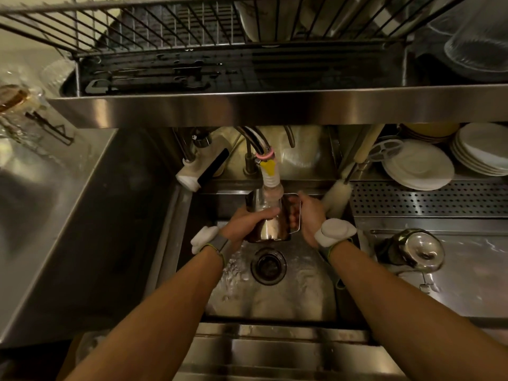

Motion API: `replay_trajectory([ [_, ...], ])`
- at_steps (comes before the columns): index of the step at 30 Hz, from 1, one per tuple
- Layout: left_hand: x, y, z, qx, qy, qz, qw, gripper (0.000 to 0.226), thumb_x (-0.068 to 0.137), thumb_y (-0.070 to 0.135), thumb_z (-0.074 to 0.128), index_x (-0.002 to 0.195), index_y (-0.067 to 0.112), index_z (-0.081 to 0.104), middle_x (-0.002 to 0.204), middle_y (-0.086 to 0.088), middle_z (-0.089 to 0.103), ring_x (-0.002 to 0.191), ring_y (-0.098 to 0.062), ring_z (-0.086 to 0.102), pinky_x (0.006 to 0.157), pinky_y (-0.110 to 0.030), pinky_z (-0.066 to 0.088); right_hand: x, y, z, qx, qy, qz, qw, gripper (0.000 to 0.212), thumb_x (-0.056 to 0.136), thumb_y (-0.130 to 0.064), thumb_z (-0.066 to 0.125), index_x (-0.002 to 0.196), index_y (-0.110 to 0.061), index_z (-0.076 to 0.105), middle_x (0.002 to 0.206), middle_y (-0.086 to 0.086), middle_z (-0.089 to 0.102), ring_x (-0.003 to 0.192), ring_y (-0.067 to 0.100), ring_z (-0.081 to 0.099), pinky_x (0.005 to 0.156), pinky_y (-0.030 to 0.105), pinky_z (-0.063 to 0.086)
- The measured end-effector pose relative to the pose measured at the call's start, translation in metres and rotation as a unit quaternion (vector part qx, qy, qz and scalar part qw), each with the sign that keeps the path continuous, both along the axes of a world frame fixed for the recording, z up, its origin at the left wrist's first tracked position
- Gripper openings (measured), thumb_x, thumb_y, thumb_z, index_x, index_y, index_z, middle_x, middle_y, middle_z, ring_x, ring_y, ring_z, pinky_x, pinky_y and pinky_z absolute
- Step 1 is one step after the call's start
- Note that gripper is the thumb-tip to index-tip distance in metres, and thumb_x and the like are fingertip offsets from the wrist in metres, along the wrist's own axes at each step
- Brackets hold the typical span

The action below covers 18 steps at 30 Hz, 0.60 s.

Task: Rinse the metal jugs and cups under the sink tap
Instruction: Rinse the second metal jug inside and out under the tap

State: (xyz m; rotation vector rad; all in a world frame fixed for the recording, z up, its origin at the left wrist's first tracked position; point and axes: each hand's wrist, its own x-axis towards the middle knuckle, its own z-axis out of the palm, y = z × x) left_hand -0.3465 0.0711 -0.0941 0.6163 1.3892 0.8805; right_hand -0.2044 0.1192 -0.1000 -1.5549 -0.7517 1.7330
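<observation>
Stainless steel sink basin (316,298) seen from above, wet around its round drain (268,266). Left hand (242,222) has its fingers (265,214) wrapped tight around the body of a metal jug (270,220); right hand (309,215) has its fingers curled through the jug's handle (297,213). The jug sits directly under the tap nozzle (270,180), over the basin. Both wrists wear white padded bands. White plates (419,167) are stacked on the right desk, beside a perforated drain panel (428,200). A wire dish rack (192,31) hangs above.
</observation>
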Motion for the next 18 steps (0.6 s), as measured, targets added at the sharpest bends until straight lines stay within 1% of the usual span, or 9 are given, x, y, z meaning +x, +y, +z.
replay_trajectory([
  [2, 0.0, 0.001, -0.002, -0.006, 0.019, 0.006, 1.0, 0.028, 0.075, 0.017, 0.076, 0.102, 0.015, 0.067, 0.103, -0.009, 0.071, 0.094, -0.023, 0.068, 0.091, -0.037, 0.053, 0.0, 0.001, 0.0, 0.02, -0.051, 0.01, 0.998, 0.041, 0.102, -0.031, 0.034, 0.079, -0.009, 0.06, 0.051, 0.003, 0.05, 0.034, 0.011, 0.043, 0.039, 0.019, 0.035],
  [5, 0.005, 0.002, 0.003, 0.003, 0.047, 0.03, 0.998, 0.035, 0.073, 0.017, 0.078, 0.106, 0.014, 0.065, 0.106, -0.009, 0.071, 0.091, -0.021, 0.068, 0.085, -0.034, 0.055, -0.001, 0.006, -0.002, 0.045, -0.118, 0.054, 0.991, 0.042, 0.101, -0.031, 0.037, 0.075, -0.005, 0.057, 0.064, 0.012, 0.057, 0.052, 0.022, 0.054, 0.052, 0.027, 0.047],
  [7, 0.007, -0.001, 0.01, 0.016, 0.075, 0.041, 0.996, 0.038, 0.073, 0.016, 0.079, 0.108, 0.014, 0.065, 0.103, -0.007, 0.07, 0.086, -0.017, 0.067, 0.076, -0.025, 0.055, -0.003, 0.007, -0.004, 0.073, -0.167, 0.095, 0.979, 0.04, 0.099, -0.03, 0.041, 0.081, -0.001, 0.062, 0.085, 0.024, 0.064, 0.077, 0.035, 0.063, 0.074, 0.044, 0.054],
  [8, 0.009, -0.001, 0.013, 0.025, 0.092, 0.044, 0.994, 0.043, 0.071, 0.017, 0.081, 0.11, 0.013, 0.064, 0.102, -0.004, 0.07, 0.085, -0.015, 0.066, 0.073, -0.022, 0.054, -0.003, 0.006, -0.005, 0.085, -0.186, 0.111, 0.973, 0.036, 0.097, -0.028, 0.045, 0.091, 0.001, 0.065, 0.097, 0.025, 0.066, 0.089, 0.039, 0.064, 0.084, 0.049, 0.052],
  [10, 0.011, -0.002, 0.017, 0.033, 0.119, 0.052, 0.991, 0.064, 0.058, 0.03, 0.088, 0.115, 0.012, 0.063, 0.105, -0.002, 0.07, 0.091, -0.015, 0.067, 0.079, -0.026, 0.055, -0.002, 0.0, 0.0, 0.112, -0.226, 0.131, 0.959, 0.031, 0.092, -0.023, 0.053, 0.113, -0.003, 0.063, 0.115, 0.019, 0.064, 0.105, 0.036, 0.06, 0.094, 0.042, 0.048],
  [12, 0.013, -0.003, 0.018, 0.032, 0.131, 0.065, 0.989, 0.08, 0.046, 0.04, 0.091, 0.116, 0.014, 0.063, 0.111, -0.004, 0.07, 0.097, -0.017, 0.069, 0.089, -0.034, 0.055, 0.0, -0.003, 0.005, 0.16, -0.277, 0.13, 0.938, 0.036, 0.088, -0.021, 0.059, 0.122, -0.009, 0.059, 0.124, 0.014, 0.058, 0.113, 0.03, 0.056, 0.095, 0.03, 0.041],
  [14, 0.016, -0.003, 0.022, 0.037, 0.119, 0.067, 0.99, 0.066, 0.057, 0.031, 0.089, 0.115, 0.012, 0.065, 0.113, -0.007, 0.07, 0.099, -0.019, 0.068, 0.091, -0.034, 0.054, 0.002, -0.002, 0.007, 0.195, -0.308, 0.135, 0.921, 0.027, 0.086, -0.021, 0.062, 0.111, -0.014, 0.064, 0.12, 0.013, 0.058, 0.11, 0.028, 0.057, 0.093, 0.028, 0.041],
  [16, 0.019, -0.003, 0.022, 0.032, 0.101, 0.081, 0.991, 0.047, 0.066, 0.022, 0.085, 0.108, 0.01, 0.066, 0.112, -0.008, 0.07, 0.098, -0.019, 0.068, 0.084, -0.03, 0.055, 0.003, -0.004, 0.008, 0.208, -0.324, 0.145, 0.912, 0.019, 0.086, -0.023, 0.061, 0.102, -0.016, 0.069, 0.117, 0.014, 0.06, 0.106, 0.027, 0.058, 0.09, 0.025, 0.042],
  [18, 0.023, -0.002, 0.023, 0.029, 0.082, 0.106, 0.991, 0.038, 0.07, 0.017, 0.082, 0.104, 0.013, 0.064, 0.107, -0.007, 0.069, 0.093, -0.018, 0.066, 0.075, -0.024, 0.054, 0.002, -0.009, 0.012, 0.228, -0.342, 0.148, 0.9, 0.022, 0.088, -0.021, 0.058, 0.106, -0.015, 0.07, 0.118, 0.013, 0.059, 0.108, 0.026, 0.056, 0.088, 0.022, 0.036],
])
